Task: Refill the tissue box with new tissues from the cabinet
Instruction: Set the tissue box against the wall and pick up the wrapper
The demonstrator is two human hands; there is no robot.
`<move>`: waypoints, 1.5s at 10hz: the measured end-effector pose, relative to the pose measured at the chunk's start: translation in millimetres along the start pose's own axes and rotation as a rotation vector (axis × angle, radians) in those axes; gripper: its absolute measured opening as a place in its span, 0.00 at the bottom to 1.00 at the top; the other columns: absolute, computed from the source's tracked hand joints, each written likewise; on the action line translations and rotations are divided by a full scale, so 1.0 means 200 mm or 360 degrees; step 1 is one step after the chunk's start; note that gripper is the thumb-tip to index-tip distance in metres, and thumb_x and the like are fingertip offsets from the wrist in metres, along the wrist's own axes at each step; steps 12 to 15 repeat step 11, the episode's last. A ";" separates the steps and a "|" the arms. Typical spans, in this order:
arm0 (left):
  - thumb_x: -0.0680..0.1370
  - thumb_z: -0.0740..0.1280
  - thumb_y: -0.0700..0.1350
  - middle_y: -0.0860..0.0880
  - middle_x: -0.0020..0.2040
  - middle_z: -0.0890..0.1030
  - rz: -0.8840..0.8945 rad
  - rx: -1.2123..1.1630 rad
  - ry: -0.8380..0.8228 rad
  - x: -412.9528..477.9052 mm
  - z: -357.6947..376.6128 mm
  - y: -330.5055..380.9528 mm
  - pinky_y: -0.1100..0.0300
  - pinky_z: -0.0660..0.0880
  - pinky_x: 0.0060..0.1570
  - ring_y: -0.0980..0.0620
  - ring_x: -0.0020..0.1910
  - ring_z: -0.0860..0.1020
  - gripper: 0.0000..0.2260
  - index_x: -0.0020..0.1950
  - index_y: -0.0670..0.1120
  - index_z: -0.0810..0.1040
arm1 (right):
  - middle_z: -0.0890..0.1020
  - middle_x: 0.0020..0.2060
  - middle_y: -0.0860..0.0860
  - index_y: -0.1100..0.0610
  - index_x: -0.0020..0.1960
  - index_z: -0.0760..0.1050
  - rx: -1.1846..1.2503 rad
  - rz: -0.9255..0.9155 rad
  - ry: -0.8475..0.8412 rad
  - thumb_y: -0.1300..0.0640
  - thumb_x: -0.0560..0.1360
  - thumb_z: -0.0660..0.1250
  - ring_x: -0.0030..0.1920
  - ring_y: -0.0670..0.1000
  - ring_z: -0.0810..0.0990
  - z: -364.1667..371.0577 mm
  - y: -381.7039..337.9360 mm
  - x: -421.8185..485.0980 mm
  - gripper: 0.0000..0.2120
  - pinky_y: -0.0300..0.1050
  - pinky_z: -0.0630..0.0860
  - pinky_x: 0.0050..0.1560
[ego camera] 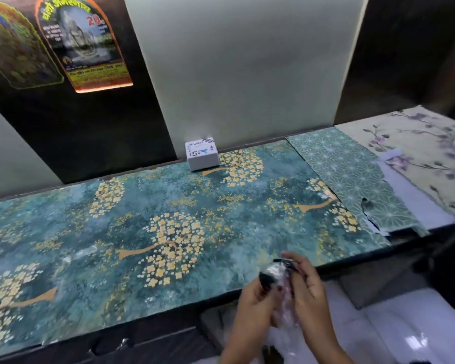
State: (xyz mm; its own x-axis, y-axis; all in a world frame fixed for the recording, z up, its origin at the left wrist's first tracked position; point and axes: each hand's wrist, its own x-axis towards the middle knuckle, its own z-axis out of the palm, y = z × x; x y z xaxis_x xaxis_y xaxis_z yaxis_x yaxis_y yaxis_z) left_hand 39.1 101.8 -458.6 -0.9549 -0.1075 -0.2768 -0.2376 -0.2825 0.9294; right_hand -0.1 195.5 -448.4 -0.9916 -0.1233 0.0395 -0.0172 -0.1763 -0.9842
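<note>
A small white tissue box (202,153) with blue print stands at the back of the teal flowered counter (142,232), against the wall. Near the counter's front edge both my hands hold a clear plastic packet of tissues (283,285) with a dark clip or tie at its top. My left hand (252,306) grips the packet from the left, and my right hand (307,290) grips it from the right, fingers at the dark top. The packet's lower part hangs down between my wrists and is blurred.
The counter's right part carries a green star-patterned sheet (347,174) and a cream floral sheet (426,153) with torn edges. Two posters (82,46) hang on the dark panel at the back left. Dark drawers with a metal handle (121,344) sit below the counter.
</note>
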 end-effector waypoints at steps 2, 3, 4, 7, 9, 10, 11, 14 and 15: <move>0.61 0.70 0.41 0.32 0.50 0.79 -0.0469 -0.0368 0.0001 -0.24 0.11 -0.05 0.59 0.77 0.36 0.43 0.43 0.79 0.23 0.52 0.30 0.78 | 0.68 0.61 0.27 0.33 0.58 0.69 -0.0401 0.0093 -0.0512 0.27 0.54 0.68 0.60 0.26 0.67 -0.28 -0.02 -0.37 0.34 0.23 0.69 0.53; 0.61 0.73 0.40 0.31 0.49 0.78 -0.0576 -0.0262 -0.0048 -0.28 0.23 -0.12 0.60 0.77 0.33 0.43 0.39 0.80 0.25 0.52 0.26 0.76 | 0.73 0.56 0.27 0.27 0.53 0.71 -0.0579 0.0075 -0.0425 0.28 0.53 0.68 0.57 0.30 0.73 -0.43 -0.05 -0.45 0.28 0.24 0.70 0.52; 0.64 0.75 0.39 0.36 0.35 0.82 -0.0670 -0.0182 -0.0128 -0.29 0.42 -0.22 0.62 0.78 0.28 0.48 0.28 0.80 0.16 0.43 0.29 0.78 | 0.81 0.47 0.30 0.35 0.46 0.77 -0.0753 0.0122 -0.0141 0.44 0.55 0.77 0.48 0.35 0.80 -0.63 -0.05 -0.48 0.21 0.30 0.76 0.46; 0.74 0.58 0.61 0.49 0.43 0.86 -0.0973 0.1365 -0.0630 0.16 0.88 -0.57 0.65 0.73 0.31 0.56 0.30 0.79 0.23 0.37 0.46 0.83 | 0.76 0.27 0.52 0.58 0.36 0.68 -0.0978 0.0419 0.0755 0.64 0.64 0.72 0.28 0.46 0.77 -1.38 0.34 -0.39 0.13 0.36 0.69 0.30; 0.77 0.60 0.49 0.43 0.57 0.80 -0.0500 0.1633 -0.0887 0.57 1.19 -1.33 0.61 0.70 0.49 0.47 0.57 0.76 0.15 0.53 0.40 0.80 | 0.81 0.44 0.65 0.62 0.38 0.73 -0.0938 0.0966 0.1436 0.68 0.67 0.68 0.43 0.64 0.77 -2.13 1.20 -0.35 0.05 0.52 0.74 0.45; 0.76 0.61 0.43 0.47 0.49 0.81 -0.0489 0.1441 -0.0796 0.70 1.22 -1.74 0.61 0.74 0.47 0.49 0.51 0.78 0.09 0.48 0.45 0.81 | 0.78 0.53 0.69 0.70 0.49 0.76 -0.0703 0.1084 0.1604 0.71 0.72 0.61 0.52 0.67 0.76 -2.46 1.66 -0.34 0.08 0.51 0.72 0.51; 0.75 0.62 0.41 0.51 0.47 0.80 -0.0345 0.1370 -0.0633 0.74 1.15 -2.00 0.69 0.73 0.46 0.53 0.50 0.79 0.09 0.50 0.46 0.82 | 0.77 0.55 0.66 0.71 0.57 0.72 -0.0540 0.1145 0.1507 0.62 0.75 0.63 0.55 0.64 0.76 -2.60 1.97 -0.36 0.15 0.52 0.73 0.56; 0.75 0.62 0.41 0.51 0.47 0.80 -0.0345 0.1370 -0.0633 0.74 1.15 -2.00 0.69 0.73 0.46 0.53 0.50 0.79 0.09 0.50 0.46 0.82 | 0.77 0.55 0.66 0.71 0.57 0.72 -0.0540 0.1145 0.1507 0.62 0.75 0.63 0.55 0.64 0.76 -2.60 1.97 -0.36 0.15 0.52 0.73 0.56; 0.75 0.62 0.41 0.51 0.47 0.80 -0.0345 0.1370 -0.0633 0.74 1.15 -2.00 0.69 0.73 0.46 0.53 0.50 0.79 0.09 0.50 0.46 0.82 | 0.77 0.55 0.66 0.71 0.57 0.72 -0.0540 0.1145 0.1507 0.62 0.75 0.63 0.55 0.64 0.76 -2.60 1.97 -0.36 0.15 0.52 0.73 0.56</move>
